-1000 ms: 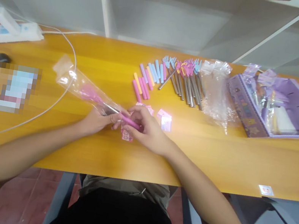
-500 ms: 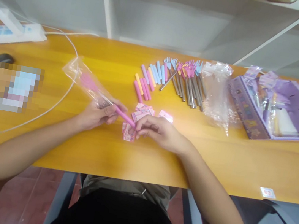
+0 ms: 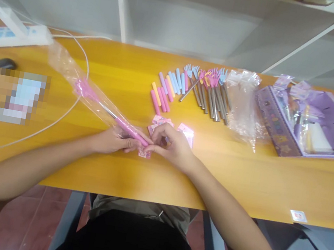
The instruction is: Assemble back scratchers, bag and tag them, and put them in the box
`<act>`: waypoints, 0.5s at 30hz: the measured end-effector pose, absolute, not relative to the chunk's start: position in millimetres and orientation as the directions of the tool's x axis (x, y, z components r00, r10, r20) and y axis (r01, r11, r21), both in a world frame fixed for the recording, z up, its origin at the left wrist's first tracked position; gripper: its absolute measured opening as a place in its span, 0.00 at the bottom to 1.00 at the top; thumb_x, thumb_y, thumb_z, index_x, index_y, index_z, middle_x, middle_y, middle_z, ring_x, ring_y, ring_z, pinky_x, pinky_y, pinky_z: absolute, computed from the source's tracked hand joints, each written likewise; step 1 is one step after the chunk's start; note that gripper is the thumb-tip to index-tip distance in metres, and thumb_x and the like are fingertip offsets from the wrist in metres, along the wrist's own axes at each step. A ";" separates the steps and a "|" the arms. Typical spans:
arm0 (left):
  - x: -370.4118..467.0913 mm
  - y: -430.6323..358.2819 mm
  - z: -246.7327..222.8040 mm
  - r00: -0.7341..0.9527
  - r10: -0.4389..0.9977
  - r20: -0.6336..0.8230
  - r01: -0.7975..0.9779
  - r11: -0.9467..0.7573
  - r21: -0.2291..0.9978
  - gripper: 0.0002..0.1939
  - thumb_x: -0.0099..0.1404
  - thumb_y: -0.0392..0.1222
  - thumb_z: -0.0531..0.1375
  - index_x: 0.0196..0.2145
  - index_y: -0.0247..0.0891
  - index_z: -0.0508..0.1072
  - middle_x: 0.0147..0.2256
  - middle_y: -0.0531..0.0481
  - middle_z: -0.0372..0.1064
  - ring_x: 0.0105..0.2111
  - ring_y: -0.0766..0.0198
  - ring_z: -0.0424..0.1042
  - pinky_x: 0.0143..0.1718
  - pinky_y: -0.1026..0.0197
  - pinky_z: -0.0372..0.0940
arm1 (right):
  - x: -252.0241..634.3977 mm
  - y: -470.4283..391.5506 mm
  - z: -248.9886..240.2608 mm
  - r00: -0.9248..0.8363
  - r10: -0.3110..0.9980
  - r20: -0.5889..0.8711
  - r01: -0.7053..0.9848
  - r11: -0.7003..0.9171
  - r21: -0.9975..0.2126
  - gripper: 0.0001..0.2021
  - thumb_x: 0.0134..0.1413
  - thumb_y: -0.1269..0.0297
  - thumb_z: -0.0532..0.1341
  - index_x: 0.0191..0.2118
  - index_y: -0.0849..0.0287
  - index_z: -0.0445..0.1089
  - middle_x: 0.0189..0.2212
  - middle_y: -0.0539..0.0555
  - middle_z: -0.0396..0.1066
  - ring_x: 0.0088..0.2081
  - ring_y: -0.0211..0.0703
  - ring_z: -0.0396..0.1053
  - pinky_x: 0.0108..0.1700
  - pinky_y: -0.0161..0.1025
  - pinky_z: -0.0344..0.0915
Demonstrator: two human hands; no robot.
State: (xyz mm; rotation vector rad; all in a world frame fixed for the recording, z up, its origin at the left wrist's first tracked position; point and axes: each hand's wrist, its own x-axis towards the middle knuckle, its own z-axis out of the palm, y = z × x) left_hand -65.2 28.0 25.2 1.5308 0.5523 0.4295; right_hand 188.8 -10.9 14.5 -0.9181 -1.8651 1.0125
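A pink back scratcher (image 3: pixel 129 128) with a hand-shaped head and a metal rod lies slantwise inside a long clear plastic bag (image 3: pixel 67 66). My left hand (image 3: pixel 116 141) is closed around the bag and the handle from below. With thumb and finger, my right hand (image 3: pixel 171 146) pinches at the handle's lower end, where the bag's edge seems to be. Small pink printed cards (image 3: pixel 161 122) lie beneath and behind my hands, partly hidden. One more pink card (image 3: pixel 186 133) shows just beyond my right hand.
Behind the hands lie several coloured handle sleeves (image 3: pixel 166 90), several back scratchers (image 3: pixel 214 94) and a stack of clear bags (image 3: pixel 242 108). A purple box (image 3: pixel 282 130) with packed items stands right. At left are a power strip (image 3: pixel 36 37), a mouse (image 3: pixel 5 64) and a white cable (image 3: pixel 69 112).
The back scratcher has slid deeper into the bag, its handle now inside. The bag stretches further to the upper left. My left hand has shifted right and down, closer to my right hand.
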 end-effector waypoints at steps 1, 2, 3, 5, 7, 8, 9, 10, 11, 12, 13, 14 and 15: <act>-65.8 28.7 25.5 0.814 0.577 -0.072 0.084 0.007 0.996 0.25 0.77 0.63 0.64 0.46 0.36 0.82 0.25 0.55 0.65 0.24 0.66 0.63 0.29 0.62 0.60 | 189.0 -10.1 15.3 -0.418 0.826 0.378 0.233 0.499 -0.834 0.18 0.65 0.48 0.75 0.44 0.55 0.71 0.30 0.46 0.71 0.29 0.36 0.67 0.31 0.34 0.63; -66.4 29.5 25.8 0.820 0.568 -0.073 0.086 0.004 0.996 0.24 0.77 0.63 0.64 0.44 0.36 0.81 0.25 0.56 0.63 0.24 0.66 0.63 0.30 0.62 0.60 | 189.4 -9.3 16.4 -0.436 0.780 0.448 0.247 0.583 -0.774 0.15 0.66 0.51 0.74 0.45 0.55 0.73 0.32 0.47 0.71 0.31 0.37 0.68 0.33 0.34 0.65; -66.9 30.2 25.8 0.826 0.558 -0.072 0.086 0.002 0.996 0.24 0.77 0.63 0.63 0.42 0.36 0.80 0.24 0.56 0.63 0.25 0.66 0.63 0.31 0.61 0.60 | 190.3 -8.4 17.8 -0.465 0.726 0.506 0.253 0.657 -0.710 0.13 0.68 0.55 0.73 0.48 0.55 0.75 0.34 0.49 0.73 0.34 0.38 0.70 0.36 0.35 0.67; -67.8 31.6 25.6 0.836 0.543 -0.078 0.087 0.008 0.996 0.24 0.78 0.61 0.63 0.38 0.36 0.79 0.24 0.56 0.62 0.24 0.66 0.62 0.30 0.61 0.59 | 193.2 -7.0 20.4 -0.531 0.624 0.573 0.243 0.760 -0.603 0.10 0.71 0.60 0.71 0.53 0.55 0.77 0.41 0.53 0.76 0.41 0.41 0.75 0.43 0.38 0.73; -68.5 32.7 25.2 0.844 0.528 -0.097 0.096 0.029 0.995 0.24 0.78 0.61 0.63 0.37 0.36 0.78 0.25 0.55 0.62 0.24 0.67 0.61 0.29 0.61 0.57 | 197.2 -6.1 22.0 -0.575 0.563 0.593 0.233 0.808 -0.541 0.11 0.73 0.64 0.68 0.58 0.55 0.77 0.46 0.56 0.77 0.46 0.42 0.77 0.48 0.40 0.76; -68.8 33.1 25.0 0.847 0.521 -0.107 0.101 0.041 0.994 0.24 0.78 0.62 0.63 0.37 0.36 0.78 0.25 0.55 0.63 0.24 0.67 0.60 0.29 0.61 0.57 | 199.1 -5.9 22.3 -0.588 0.547 0.595 0.237 0.821 -0.520 0.12 0.74 0.66 0.67 0.59 0.55 0.77 0.47 0.57 0.77 0.47 0.43 0.78 0.50 0.41 0.77; -69.0 33.4 24.8 0.847 0.518 -0.118 0.107 0.052 0.993 0.24 0.77 0.62 0.64 0.37 0.36 0.78 0.25 0.55 0.63 0.23 0.67 0.60 0.28 0.61 0.57 | 200.6 -5.9 22.1 -0.596 0.537 0.597 0.246 0.830 -0.501 0.13 0.75 0.66 0.66 0.61 0.55 0.77 0.47 0.58 0.78 0.48 0.44 0.78 0.50 0.42 0.78; -69.2 33.7 24.5 0.847 0.515 -0.130 0.114 0.063 0.991 0.24 0.77 0.62 0.64 0.37 0.36 0.78 0.25 0.55 0.63 0.23 0.67 0.60 0.28 0.61 0.57 | 201.6 -6.0 21.7 -0.601 0.527 0.601 0.254 0.839 -0.482 0.14 0.75 0.67 0.66 0.61 0.55 0.77 0.47 0.58 0.78 0.48 0.44 0.79 0.50 0.42 0.78; -69.3 33.9 24.3 0.846 0.515 -0.137 0.117 0.072 0.991 0.25 0.77 0.63 0.64 0.37 0.36 0.78 0.25 0.55 0.63 0.23 0.67 0.60 0.28 0.61 0.56 | 202.2 -6.3 21.3 -0.603 0.519 0.606 0.264 0.846 -0.462 0.13 0.75 0.66 0.66 0.61 0.55 0.77 0.47 0.58 0.78 0.47 0.44 0.79 0.49 0.42 0.79; -69.5 34.1 23.9 0.845 0.515 -0.142 0.116 0.081 0.990 0.24 0.76 0.63 0.64 0.37 0.36 0.78 0.25 0.55 0.63 0.23 0.67 0.61 0.27 0.61 0.56 | 202.2 -6.6 20.9 -0.601 0.510 0.615 0.272 0.854 -0.443 0.13 0.75 0.66 0.66 0.60 0.55 0.77 0.46 0.58 0.79 0.47 0.44 0.79 0.48 0.41 0.79; -69.6 34.3 23.5 0.844 0.516 -0.143 0.113 0.089 0.990 0.24 0.76 0.63 0.65 0.37 0.36 0.78 0.25 0.55 0.63 0.23 0.67 0.60 0.27 0.61 0.56 | 201.9 -7.0 20.8 -0.598 0.502 0.625 0.279 0.861 -0.425 0.12 0.75 0.66 0.66 0.60 0.56 0.78 0.46 0.58 0.79 0.46 0.44 0.80 0.47 0.41 0.79; -69.8 34.4 22.9 0.846 0.513 -0.145 0.111 0.096 0.989 0.23 0.77 0.62 0.65 0.38 0.36 0.78 0.25 0.55 0.63 0.23 0.67 0.60 0.27 0.61 0.56 | 201.4 -7.5 20.9 -0.592 0.494 0.637 0.284 0.867 -0.409 0.12 0.75 0.66 0.66 0.59 0.56 0.78 0.45 0.58 0.79 0.46 0.44 0.80 0.46 0.41 0.79; -69.9 34.4 22.2 0.849 0.507 -0.147 0.109 0.104 0.989 0.22 0.77 0.61 0.65 0.39 0.36 0.79 0.25 0.55 0.63 0.23 0.67 0.60 0.27 0.61 0.56 | 200.9 -7.9 21.3 -0.587 0.488 0.646 0.290 0.872 -0.395 0.12 0.75 0.66 0.66 0.59 0.57 0.78 0.45 0.58 0.79 0.45 0.44 0.80 0.46 0.40 0.79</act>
